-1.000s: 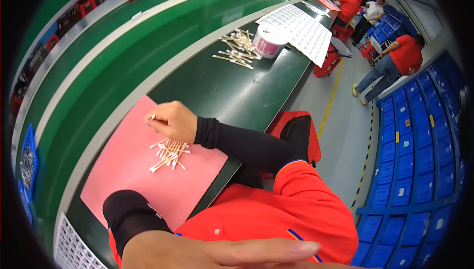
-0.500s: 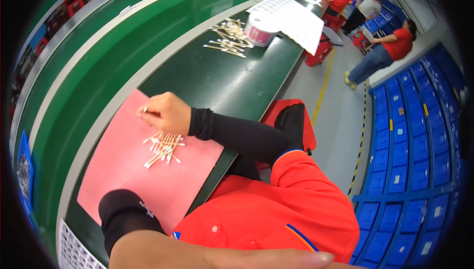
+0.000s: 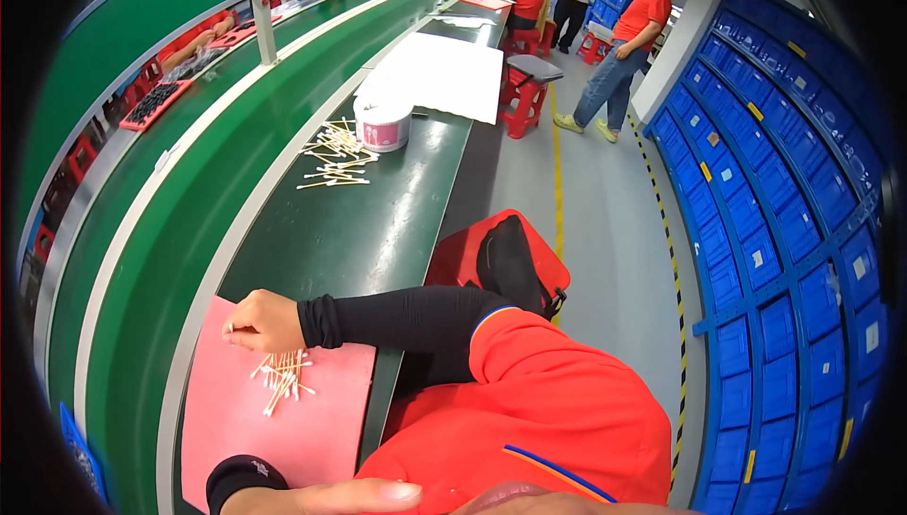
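Observation:
My right hand (image 3: 265, 320), in a black sleeve, is closed in a pinch over the far part of a pink mat (image 3: 321, 420). A small white tip of a cotton swab (image 3: 230, 328) shows at its fingertips; most of the swab is hidden. Just below this hand lies a loose, criss-crossed pile of cotton swabs (image 3: 282, 378). My left hand (image 3: 350, 496) is at the lower edge, near my chin, with one digit stretched out straight. Its other fingers are out of sight, and nothing shows in it.
More swabs (image 3: 335, 151) lie beside a round white-and-pink tub (image 3: 383, 126) farther up the dark green bench. Beyond is a white sheet (image 3: 430, 76). A green conveyor (image 3: 179, 231) runs left; a red stool (image 3: 510, 250) and blue bins (image 3: 775, 335) are right. Co-workers are farther off.
The view has swung up and to the right, so the mat and swabs sit lower. My right hand stays pinched near the swab pile. A standing co-worker is more upright.

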`<action>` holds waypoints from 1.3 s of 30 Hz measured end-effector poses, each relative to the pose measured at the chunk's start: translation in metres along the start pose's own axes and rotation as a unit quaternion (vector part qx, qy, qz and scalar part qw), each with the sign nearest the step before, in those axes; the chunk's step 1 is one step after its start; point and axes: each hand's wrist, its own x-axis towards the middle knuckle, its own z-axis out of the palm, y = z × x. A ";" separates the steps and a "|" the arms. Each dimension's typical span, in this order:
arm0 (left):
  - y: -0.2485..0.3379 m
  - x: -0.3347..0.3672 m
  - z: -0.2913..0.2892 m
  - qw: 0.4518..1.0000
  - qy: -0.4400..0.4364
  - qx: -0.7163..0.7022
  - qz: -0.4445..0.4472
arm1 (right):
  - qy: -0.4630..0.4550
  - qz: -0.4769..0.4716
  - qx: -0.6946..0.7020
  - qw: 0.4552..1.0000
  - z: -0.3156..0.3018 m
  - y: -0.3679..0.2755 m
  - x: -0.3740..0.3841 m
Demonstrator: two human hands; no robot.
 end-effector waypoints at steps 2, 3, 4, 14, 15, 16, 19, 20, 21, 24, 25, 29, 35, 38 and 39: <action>-0.002 0.000 -0.004 1.000 -0.008 0.002 0.014 | 0.017 -0.019 -0.012 1.000 -0.002 0.001 0.000; -0.002 0.000 -0.006 1.000 -0.015 0.003 0.025 | 0.035 -0.038 -0.021 0.998 -0.001 0.002 0.001; 0.003 0.000 -0.006 1.000 -0.007 0.006 0.026 | 0.027 -0.037 -0.016 0.999 0.000 0.002 0.001; 0.044 0.027 0.025 0.961 0.166 0.120 -0.185 | -0.002 0.009 -0.017 1.000 -0.003 -0.008 0.006; 0.043 0.021 0.015 0.961 0.172 0.117 -0.183 | -0.008 0.013 -0.016 1.000 -0.002 -0.007 0.005; 0.044 0.019 0.014 0.960 0.176 0.113 -0.186 | -0.005 0.015 -0.017 1.000 -0.002 -0.006 0.005; 0.045 0.012 0.008 0.958 0.186 0.096 -0.198 | -0.011 0.011 -0.033 0.999 -0.007 0.002 0.003; 0.047 0.011 0.010 0.956 0.190 0.095 -0.202 | -0.016 -0.007 -0.045 0.999 -0.007 0.001 0.004; 0.049 0.010 0.012 0.954 0.193 0.094 -0.207 | -0.018 0.000 -0.031 0.999 -0.007 -0.002 0.005; 0.055 0.008 0.012 0.951 0.196 0.095 -0.217 | -0.022 -0.004 -0.026 0.999 -0.006 -0.004 0.007; 0.057 0.007 0.011 0.951 0.196 0.097 -0.220 | -0.026 -0.007 -0.028 0.999 -0.006 -0.004 0.007; 0.064 0.006 0.007 0.949 0.189 0.106 -0.228 | -0.011 -0.014 -0.036 0.999 -0.003 -0.003 0.004; 0.071 0.007 0.000 0.945 0.168 0.101 -0.262 | -0.002 0.006 -0.020 1.000 -0.003 -0.007 0.005; 0.074 0.010 -0.003 0.941 0.157 0.099 -0.284 | -0.004 0.002 -0.028 1.000 -0.004 -0.006 0.005; 0.075 0.011 -0.003 0.939 0.153 0.098 -0.291 | -0.006 0.004 -0.026 1.000 -0.004 -0.006 0.005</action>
